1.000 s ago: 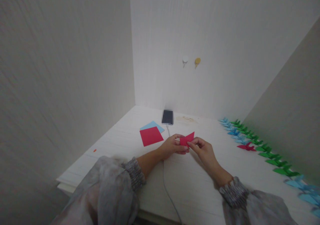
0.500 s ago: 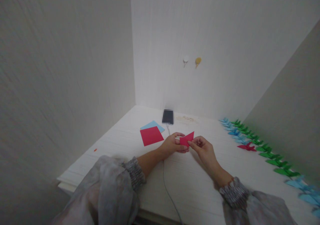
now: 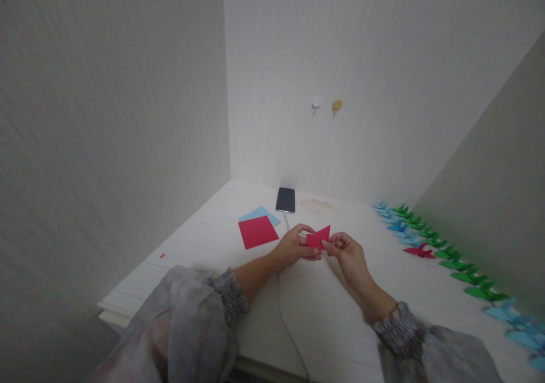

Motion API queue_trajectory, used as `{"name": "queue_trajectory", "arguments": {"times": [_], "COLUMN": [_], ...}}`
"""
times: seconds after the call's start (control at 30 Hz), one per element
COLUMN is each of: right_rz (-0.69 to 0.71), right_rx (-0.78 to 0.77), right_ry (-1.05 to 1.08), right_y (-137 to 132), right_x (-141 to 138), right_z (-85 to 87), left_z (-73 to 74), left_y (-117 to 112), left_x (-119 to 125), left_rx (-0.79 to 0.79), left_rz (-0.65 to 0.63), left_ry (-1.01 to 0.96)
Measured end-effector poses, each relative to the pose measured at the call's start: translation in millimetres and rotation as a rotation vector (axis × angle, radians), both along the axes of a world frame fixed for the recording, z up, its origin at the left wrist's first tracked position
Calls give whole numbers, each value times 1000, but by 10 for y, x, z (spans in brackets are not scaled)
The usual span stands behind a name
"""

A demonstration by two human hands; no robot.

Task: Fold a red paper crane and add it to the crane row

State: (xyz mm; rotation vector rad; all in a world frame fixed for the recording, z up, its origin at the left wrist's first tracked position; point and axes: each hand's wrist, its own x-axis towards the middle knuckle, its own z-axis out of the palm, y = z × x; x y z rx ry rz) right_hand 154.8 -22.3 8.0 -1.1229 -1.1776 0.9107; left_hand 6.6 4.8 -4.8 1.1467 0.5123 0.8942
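Between my two hands is a small piece of folded red paper (image 3: pixel 317 238), its upper right corner pointing up. My left hand (image 3: pixel 296 243) grips its left side, thumb in front and fingers behind. At the lower right edge, my right hand (image 3: pixel 347 252) pinches it between thumb and fingers. Left of my hands lies a flat red paper square (image 3: pixel 258 232), partly covering a light blue paper sheet (image 3: pixel 263 213). My fingers hide part of the folded piece.
A phone (image 3: pixel 285 200) lies near the back wall, its cable (image 3: pixel 284 320) running under my left forearm to the front edge. Along the right side stand rows of folded paper birds, several green (image 3: pixel 463 266), several blue (image 3: pixel 504 312), and one red bird (image 3: pixel 419 251). Two hooks (image 3: pixel 336 106) are on the wall.
My right thumb has shifted slightly to the right along the folded red paper. Both hands keep their hold, and the rest of the table looks the same.
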Motion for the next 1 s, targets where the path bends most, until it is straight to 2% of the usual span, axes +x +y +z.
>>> {"name": "queue_trajectory", "arguments": {"times": [0.2, 0.33, 0.67, 1.0], "right_rz": [125, 186, 114, 76], "right_rx": [1, -40, -17, -34], "right_ry": [137, 157, 145, 190], "right_y": [-1, -20, -42, -43], "right_x": [0, -38, -38, -2], "right_z": [-5, -13, 13, 56], "left_z": [-1, 0, 22, 73], "left_y": [9, 4, -23, -66], "left_x": [-9, -11, -4, -8], "left_rx": [-14, -28, -48, -44], "left_rz": [79, 76, 16, -119], "left_ry": [5, 2, -11, -93]}}
